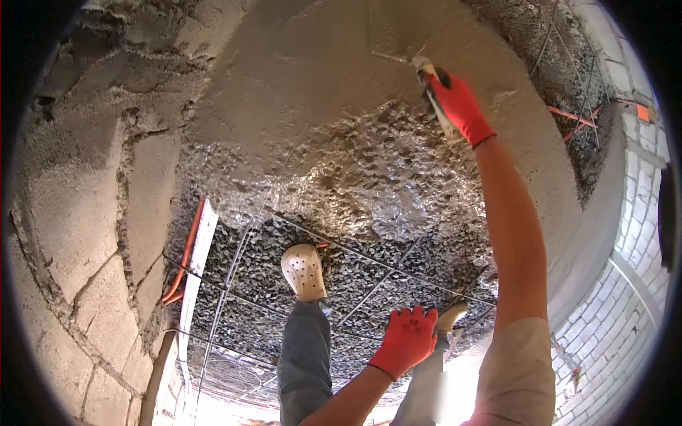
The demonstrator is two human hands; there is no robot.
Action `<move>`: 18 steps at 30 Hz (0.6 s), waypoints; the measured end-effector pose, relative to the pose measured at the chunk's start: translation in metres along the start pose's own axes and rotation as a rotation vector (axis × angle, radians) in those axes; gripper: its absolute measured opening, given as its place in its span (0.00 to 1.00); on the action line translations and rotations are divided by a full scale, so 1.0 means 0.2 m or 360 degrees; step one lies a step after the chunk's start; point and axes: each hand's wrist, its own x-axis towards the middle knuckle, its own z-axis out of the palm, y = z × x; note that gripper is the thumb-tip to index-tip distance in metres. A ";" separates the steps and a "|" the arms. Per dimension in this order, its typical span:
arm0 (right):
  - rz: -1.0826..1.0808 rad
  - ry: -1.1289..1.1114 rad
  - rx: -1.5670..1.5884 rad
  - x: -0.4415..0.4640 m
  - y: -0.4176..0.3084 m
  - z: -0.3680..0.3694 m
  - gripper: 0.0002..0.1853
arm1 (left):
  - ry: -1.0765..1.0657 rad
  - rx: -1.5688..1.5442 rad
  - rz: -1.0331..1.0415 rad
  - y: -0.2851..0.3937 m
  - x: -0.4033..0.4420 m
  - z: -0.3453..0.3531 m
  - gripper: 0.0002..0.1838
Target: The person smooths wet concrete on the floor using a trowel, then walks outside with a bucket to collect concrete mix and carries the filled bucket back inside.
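Right hand point(460, 106) grips the trowel point(425, 67) at 1 o'clock, over wet concrete point(298, 92); left hand point(407, 339), 5 o'clock, fingers curled, contents undeterminable. Advisable: leading edge slightly raised, strokes overlapping.

Glare at bottom — wet concrete point(355, 135) glinting — fisheye-bowed, black corners.
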 end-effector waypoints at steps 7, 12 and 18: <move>-0.0289 -0.0298 -0.0310 -0.46 0.09 0.32 0.19 | 0.0078 -0.0005 -0.0002 0.00 -0.02 0.08 0.26; -0.0410 -0.0709 -0.0543 -0.66 0.08 0.40 0.22 | 0.0043 -0.0018 -0.0007 -0.01 -0.02 0.10 0.27; -0.0199 -0.0045 -0.0020 -0.37 0.00 0.28 0.17 | 0.0097 -0.0061 0.0039 -0.02 -0.02 0.02 0.27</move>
